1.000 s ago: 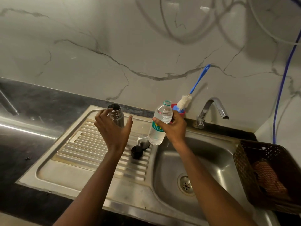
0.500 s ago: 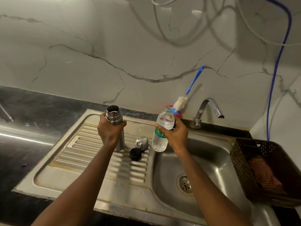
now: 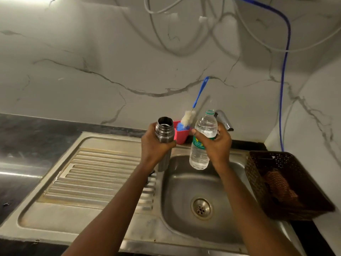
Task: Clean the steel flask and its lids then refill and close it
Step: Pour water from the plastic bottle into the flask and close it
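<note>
Pink cup (image 3: 181, 135) behind flask (image 3: 164, 130) and bottle (image 3: 205, 126)

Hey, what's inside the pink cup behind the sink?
A bottle brush stands in the pink cup, its blue handle sticking up and out. Something blue shows at the rim. The steel flask covers the cup's left edge, and its inside lower down is hidden.
</note>
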